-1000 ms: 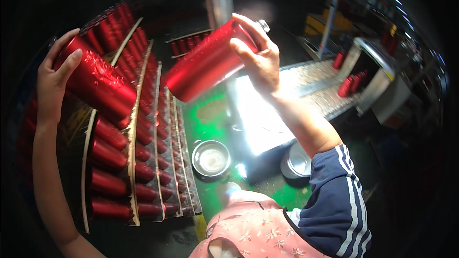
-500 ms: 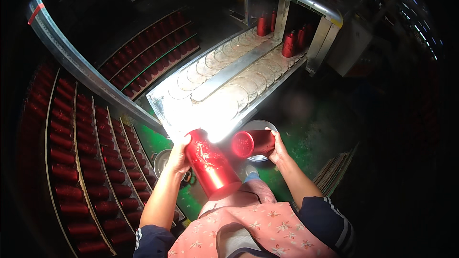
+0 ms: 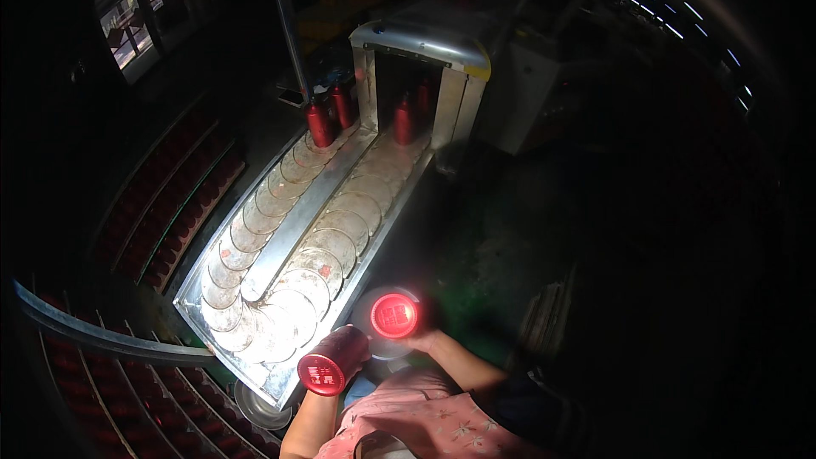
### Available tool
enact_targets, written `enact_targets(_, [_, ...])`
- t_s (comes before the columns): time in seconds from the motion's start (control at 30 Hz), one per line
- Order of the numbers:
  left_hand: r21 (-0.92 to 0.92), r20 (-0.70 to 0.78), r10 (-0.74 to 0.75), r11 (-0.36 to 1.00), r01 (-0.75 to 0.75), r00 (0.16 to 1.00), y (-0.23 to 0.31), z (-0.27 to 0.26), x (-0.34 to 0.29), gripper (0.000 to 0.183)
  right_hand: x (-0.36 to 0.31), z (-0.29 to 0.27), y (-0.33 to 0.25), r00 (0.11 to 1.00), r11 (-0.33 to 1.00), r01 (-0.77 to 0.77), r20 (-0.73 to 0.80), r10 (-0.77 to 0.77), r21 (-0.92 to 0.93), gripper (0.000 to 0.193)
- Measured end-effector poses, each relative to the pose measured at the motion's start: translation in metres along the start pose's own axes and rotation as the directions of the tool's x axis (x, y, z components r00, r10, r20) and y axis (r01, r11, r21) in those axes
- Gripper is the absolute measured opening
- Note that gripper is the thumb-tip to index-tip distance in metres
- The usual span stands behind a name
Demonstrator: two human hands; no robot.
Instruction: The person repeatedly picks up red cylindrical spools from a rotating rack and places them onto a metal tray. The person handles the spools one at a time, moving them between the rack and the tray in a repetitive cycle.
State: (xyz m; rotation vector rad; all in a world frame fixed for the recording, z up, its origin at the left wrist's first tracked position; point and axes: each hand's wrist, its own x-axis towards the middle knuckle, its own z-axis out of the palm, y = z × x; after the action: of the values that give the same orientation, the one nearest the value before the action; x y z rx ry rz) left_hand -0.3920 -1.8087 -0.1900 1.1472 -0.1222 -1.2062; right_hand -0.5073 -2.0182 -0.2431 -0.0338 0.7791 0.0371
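My left hand (image 3: 323,400) is closed around a red metallic bottle (image 3: 347,345), which lies tilted with its round base toward me; the bottle hides most of the fingers. To its right, my right hand (image 3: 422,341) holds a second red bottle (image 3: 396,315), its base turned up to face me and pale markings on it. That bottle's body and the fingers around it are largely hidden. Both bottles are just off the near end of a conveyor (image 3: 285,246) with overlapping round plates, brightly lit there.
Red bottles (image 3: 320,125) stand on the conveyor's far left lane, and another bottle (image 3: 403,124) is at the metal tunnel (image 3: 425,44). Racks of red bottles (image 3: 110,391) fill the lower left. A metal basin (image 3: 262,408) sits below the conveyor's near corner. A metal rail (image 3: 110,342) crosses the left.
My view has swung to the right. Both bottles have been turned so that their bases face me. The bottles on the conveyor have shifted along it.
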Motion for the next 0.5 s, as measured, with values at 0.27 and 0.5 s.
enact_targets(0.27, [-0.243,-0.013,0.038,0.969,-0.04,0.999,-0.009,0.043,0.126,0.033,0.042,-0.053,-0.137,0.864,0.945,0.327,0.41,-0.291,-0.018,0.031])
enact_targets(0.5, [0.361,-0.511,0.409,0.9,-0.244,0.756,0.105,0.028,0.137,0.039,0.054,0.059,-0.265,0.658,0.592,0.752,0.28,-0.699,-0.292,0.038])
